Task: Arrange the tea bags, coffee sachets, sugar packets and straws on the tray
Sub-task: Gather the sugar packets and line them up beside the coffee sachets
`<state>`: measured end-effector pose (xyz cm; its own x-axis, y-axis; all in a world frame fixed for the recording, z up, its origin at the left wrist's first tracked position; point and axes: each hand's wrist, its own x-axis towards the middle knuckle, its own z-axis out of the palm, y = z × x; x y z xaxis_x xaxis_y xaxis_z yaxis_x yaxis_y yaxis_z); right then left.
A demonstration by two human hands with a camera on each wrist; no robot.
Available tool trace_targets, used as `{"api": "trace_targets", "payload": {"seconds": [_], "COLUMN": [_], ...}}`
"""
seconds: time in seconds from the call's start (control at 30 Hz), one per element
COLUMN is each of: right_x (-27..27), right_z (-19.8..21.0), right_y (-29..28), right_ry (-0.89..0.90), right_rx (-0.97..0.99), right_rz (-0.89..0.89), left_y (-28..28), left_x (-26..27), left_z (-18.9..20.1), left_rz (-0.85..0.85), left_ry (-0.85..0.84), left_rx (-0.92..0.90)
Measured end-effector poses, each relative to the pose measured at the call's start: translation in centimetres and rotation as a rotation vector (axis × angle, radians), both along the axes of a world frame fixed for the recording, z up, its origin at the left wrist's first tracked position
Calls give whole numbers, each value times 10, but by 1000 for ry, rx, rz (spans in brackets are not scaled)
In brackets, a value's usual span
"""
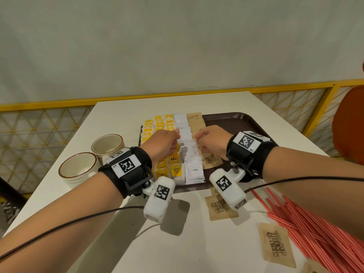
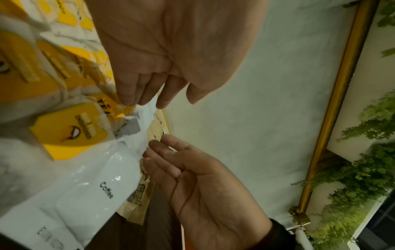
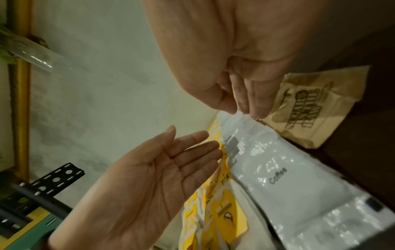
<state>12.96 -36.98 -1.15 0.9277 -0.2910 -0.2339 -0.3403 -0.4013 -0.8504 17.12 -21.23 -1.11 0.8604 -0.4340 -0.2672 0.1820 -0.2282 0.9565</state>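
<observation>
A dark brown tray (image 1: 236, 123) holds rows of yellow tea bags (image 1: 157, 125), white coffee sachets (image 1: 185, 133) and brown sugar packets (image 1: 197, 121). My left hand (image 1: 177, 134) hovers low at the left side of the coffee row. Its straight fingers (image 2: 147, 99) touch the seam between tea bags (image 2: 64, 135) and coffee sachets (image 2: 96, 194). My right hand (image 1: 197, 137) faces it from the right. Its fingers (image 3: 241, 106) lie together where the coffee sachets (image 3: 288, 182) meet a sugar packet (image 3: 310, 110). Neither hand holds anything. Red straws (image 1: 315, 223) lie on the table at the near right.
Two loose sugar packets (image 1: 218, 207) (image 1: 276, 247) lie on the white table in front of the tray. Two cream cups (image 1: 78, 168) (image 1: 107, 144) stand left of it. The tray's right half is bare. An orange chair (image 1: 348, 131) is at the far right.
</observation>
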Motion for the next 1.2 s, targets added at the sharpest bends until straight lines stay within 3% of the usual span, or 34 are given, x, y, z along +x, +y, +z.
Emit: {"api": "trace_targets", "payload": {"seconds": [0.2, 0.53, 0.83, 1.0, 1.2], "right_x": [8, 16, 27, 18, -20], "right_z": [-2, 5, 3, 13, 14], "right_y": [3, -11, -1, -17, -48], "right_ry": [-21, -35, -28, -58, 93], "right_rx": [-59, 38, 53, 28, -257], "right_rz": [28, -65, 25, -8, 63], "left_y": [-10, -8, -14, -9, -9], "left_x": [2, 14, 26, 24, 14], "left_z": [3, 8, 15, 20, 28], "left_rz": [30, 43, 32, 45, -66], "left_ry": [-10, -65, -26, -124, -284], "left_rx": [6, 58, 66, 87, 195]}}
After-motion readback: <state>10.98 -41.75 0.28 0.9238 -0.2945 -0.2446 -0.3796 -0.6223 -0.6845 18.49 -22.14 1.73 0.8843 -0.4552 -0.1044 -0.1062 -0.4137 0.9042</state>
